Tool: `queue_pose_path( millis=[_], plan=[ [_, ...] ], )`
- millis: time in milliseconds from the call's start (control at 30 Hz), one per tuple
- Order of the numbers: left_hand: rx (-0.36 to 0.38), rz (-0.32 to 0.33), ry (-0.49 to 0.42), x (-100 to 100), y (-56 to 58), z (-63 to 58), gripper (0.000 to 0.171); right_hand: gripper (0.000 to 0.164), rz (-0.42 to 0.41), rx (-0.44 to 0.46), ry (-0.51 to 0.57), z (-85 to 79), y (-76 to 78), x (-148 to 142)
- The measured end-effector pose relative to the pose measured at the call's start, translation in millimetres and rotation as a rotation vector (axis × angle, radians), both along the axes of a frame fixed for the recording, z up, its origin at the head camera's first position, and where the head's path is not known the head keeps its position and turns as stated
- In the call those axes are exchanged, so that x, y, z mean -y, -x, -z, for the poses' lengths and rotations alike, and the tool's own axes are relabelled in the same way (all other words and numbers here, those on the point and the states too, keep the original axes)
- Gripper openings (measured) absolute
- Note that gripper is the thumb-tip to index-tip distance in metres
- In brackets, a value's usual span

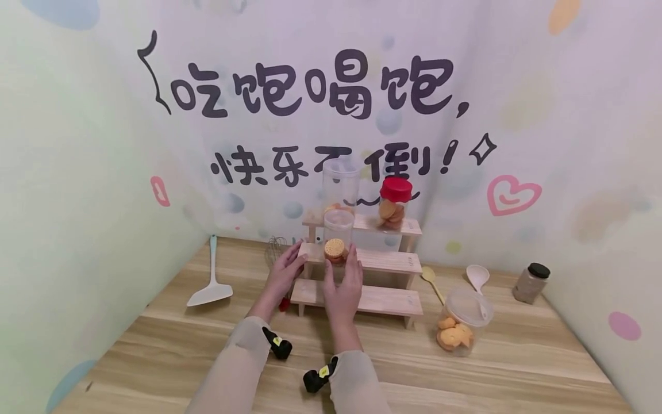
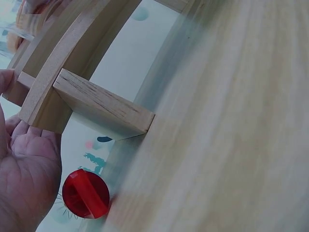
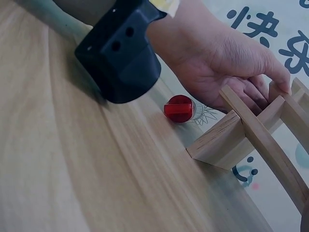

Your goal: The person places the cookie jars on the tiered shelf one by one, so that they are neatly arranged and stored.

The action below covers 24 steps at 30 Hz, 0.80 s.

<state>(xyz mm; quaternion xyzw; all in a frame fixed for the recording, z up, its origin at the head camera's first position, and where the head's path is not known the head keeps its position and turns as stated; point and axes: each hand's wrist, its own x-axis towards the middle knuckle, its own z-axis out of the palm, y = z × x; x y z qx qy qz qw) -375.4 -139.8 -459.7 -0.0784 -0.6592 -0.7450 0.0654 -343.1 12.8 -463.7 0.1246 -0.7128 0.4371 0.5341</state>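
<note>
In the head view, a three-tier wooden display stand (image 1: 383,298) stands against the wall. My left hand (image 1: 283,277) grips the left end of its middle tier; in the right wrist view this left hand (image 3: 217,63) has its thumb over the edge and its fingers curled behind. A clear jar of round biscuits (image 1: 338,227) is at the middle tier, with my right hand (image 1: 343,293) holding its lower part, thumb left and fingers right. Behind it on the top tier are a tall clear jar (image 1: 341,183) and a red-lidded biscuit jar (image 1: 395,204).
A white spatula (image 1: 211,292) lies left. A whisk (image 1: 276,248) with a red handle end (image 2: 86,193) is beside the stand. To the right are a yellow spoon (image 1: 430,277), a white ladle (image 1: 477,277), a clear biscuit jar (image 1: 457,330) and a black-lidded jar (image 1: 530,286).
</note>
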Motion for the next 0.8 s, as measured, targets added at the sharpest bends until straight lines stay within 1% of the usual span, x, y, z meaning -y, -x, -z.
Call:
queue_pose_path(
  millis=[167,400,500,567,667,733,800],
  plan=[
    [0.004,0.002,0.010,0,1.4,-1.0,0.065,0.066,-0.009,0.022,0.032,2.7,2.7,0],
    [0.013,0.004,0.014,0,0.4,-3.0,0.065,0.065,-0.019,0.000,0.053,3.7,2.9,1],
    [0.012,0.004,0.010,1,0.6,-1.5,0.066,0.061,-0.030,-0.030,0.067,6.3,1.5,0],
    [0.018,0.005,0.011,0,-0.1,0.0,0.065,0.057,-0.038,-0.071,0.063,9.1,-2.2,-2],
    [0.017,0.009,0.009,0,-0.7,2.1,0.064,0.054,-0.081,-0.148,0.009,12.3,-13.0,-9],
    [0.015,0.007,0.003,0,-0.5,1.7,0.063,0.054,-0.151,-0.190,-0.053,12.9,-22.6,-16],
    [0.001,0.006,-0.003,0,0.6,0.7,0.063,0.055,-0.242,-0.205,-0.110,13.0,-32.9,-26]
  ],
)
